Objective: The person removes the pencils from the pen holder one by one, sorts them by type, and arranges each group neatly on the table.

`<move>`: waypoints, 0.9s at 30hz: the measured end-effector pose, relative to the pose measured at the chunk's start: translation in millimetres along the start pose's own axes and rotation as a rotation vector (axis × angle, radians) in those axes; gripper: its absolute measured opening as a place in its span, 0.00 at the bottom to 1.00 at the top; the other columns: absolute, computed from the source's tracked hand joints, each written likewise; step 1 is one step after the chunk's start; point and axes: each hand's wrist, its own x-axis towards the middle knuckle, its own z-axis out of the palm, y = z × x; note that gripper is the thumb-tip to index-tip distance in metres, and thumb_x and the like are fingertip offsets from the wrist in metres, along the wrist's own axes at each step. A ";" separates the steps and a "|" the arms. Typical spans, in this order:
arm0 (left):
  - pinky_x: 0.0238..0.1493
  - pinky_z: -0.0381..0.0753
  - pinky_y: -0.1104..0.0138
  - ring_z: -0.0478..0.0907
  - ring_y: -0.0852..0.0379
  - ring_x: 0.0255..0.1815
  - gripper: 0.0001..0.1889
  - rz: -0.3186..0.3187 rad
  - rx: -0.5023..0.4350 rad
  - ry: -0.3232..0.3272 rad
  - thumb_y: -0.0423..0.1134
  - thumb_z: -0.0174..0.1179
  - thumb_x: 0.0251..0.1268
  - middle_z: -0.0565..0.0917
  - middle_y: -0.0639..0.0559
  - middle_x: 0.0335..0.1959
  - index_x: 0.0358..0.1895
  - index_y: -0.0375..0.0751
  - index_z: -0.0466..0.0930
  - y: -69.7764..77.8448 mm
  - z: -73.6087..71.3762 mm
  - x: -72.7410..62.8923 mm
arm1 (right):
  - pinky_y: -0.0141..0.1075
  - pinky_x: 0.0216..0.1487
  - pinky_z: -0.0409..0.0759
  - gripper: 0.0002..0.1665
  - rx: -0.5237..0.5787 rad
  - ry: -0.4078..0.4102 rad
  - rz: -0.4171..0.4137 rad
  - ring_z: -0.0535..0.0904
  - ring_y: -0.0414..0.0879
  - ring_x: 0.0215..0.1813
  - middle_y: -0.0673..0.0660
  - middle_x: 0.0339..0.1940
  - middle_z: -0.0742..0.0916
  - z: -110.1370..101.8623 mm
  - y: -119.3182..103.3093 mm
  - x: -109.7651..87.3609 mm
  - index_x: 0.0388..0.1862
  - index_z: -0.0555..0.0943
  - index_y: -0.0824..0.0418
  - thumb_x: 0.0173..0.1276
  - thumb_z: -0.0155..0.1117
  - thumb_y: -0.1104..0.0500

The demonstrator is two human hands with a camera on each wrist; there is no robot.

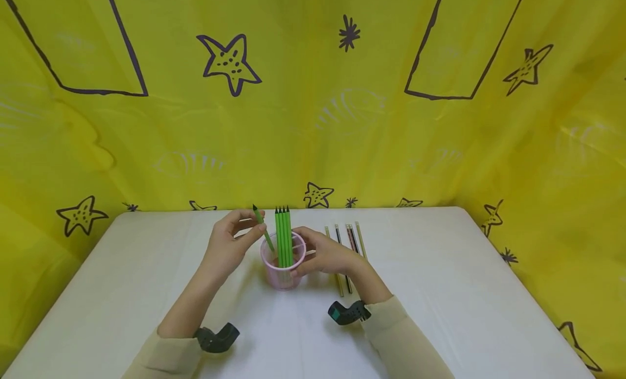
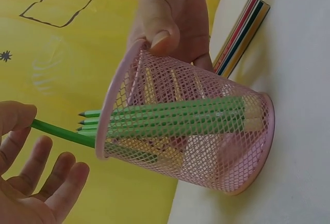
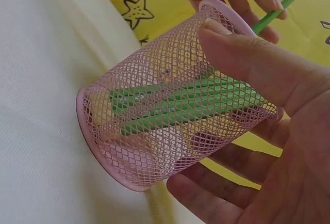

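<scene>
A pink mesh pencil cup [image 1: 282, 281] is near the middle of the white table. My right hand [image 1: 325, 252] grips its side, with the thumb [image 3: 242, 53] across the mesh just below the rim. Inside stand several green pencils [image 1: 284, 238], dark points upward, leaning together. Between thumb and fingertips, my left hand [image 1: 227, 240] pinches one more green pencil [image 2: 62, 132] near its pointed end. That pencil slants over the rim, its lower part showing through the mesh in the left wrist view. The left hand's other fingers are spread apart from it.
Right of the cup, several gold, black and red striped pencils [image 1: 353, 240] lie on the white table [image 1: 122, 292], partly behind the right hand and forearm. A yellow curtain [image 1: 293, 124] with drawn starfish hangs along the table's back edge and sides.
</scene>
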 end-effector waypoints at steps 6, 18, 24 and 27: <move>0.57 0.80 0.70 0.78 0.50 0.60 0.11 0.033 -0.015 0.020 0.33 0.63 0.69 0.82 0.47 0.58 0.49 0.31 0.76 8.4 -5.0 -1.6 | 0.45 0.64 0.78 0.49 0.005 -0.009 -0.003 0.75 0.53 0.65 0.57 0.64 0.78 0.6 -0.5 -0.1 0.73 0.64 0.56 0.54 0.78 0.64; 0.56 0.81 0.70 0.80 0.56 0.55 0.13 0.129 -0.071 0.046 0.34 0.63 0.69 0.84 0.57 0.51 0.52 0.31 0.76 26.1 -14.6 -9.1 | 0.46 0.65 0.77 0.49 0.015 -0.005 0.005 0.75 0.53 0.66 0.57 0.65 0.78 0.5 -0.8 -0.2 0.73 0.65 0.56 0.53 0.78 0.65; 0.55 0.83 0.67 0.81 0.55 0.52 0.14 0.156 -0.127 0.069 0.32 0.63 0.69 0.85 0.54 0.47 0.52 0.27 0.75 37.0 -19.6 -13.1 | 0.45 0.64 0.78 0.50 0.010 0.002 0.010 0.75 0.54 0.66 0.58 0.65 0.78 1.2 -1.3 -0.8 0.73 0.64 0.57 0.53 0.78 0.65; 0.54 0.83 0.66 0.81 0.54 0.51 0.13 0.162 -0.164 0.075 0.29 0.62 0.68 0.84 0.52 0.46 0.51 0.26 0.74 40.9 -21.7 -14.2 | 0.45 0.64 0.78 0.50 0.004 0.005 0.011 0.75 0.54 0.66 0.58 0.65 0.78 0.8 -1.2 -1.0 0.73 0.64 0.56 0.53 0.78 0.64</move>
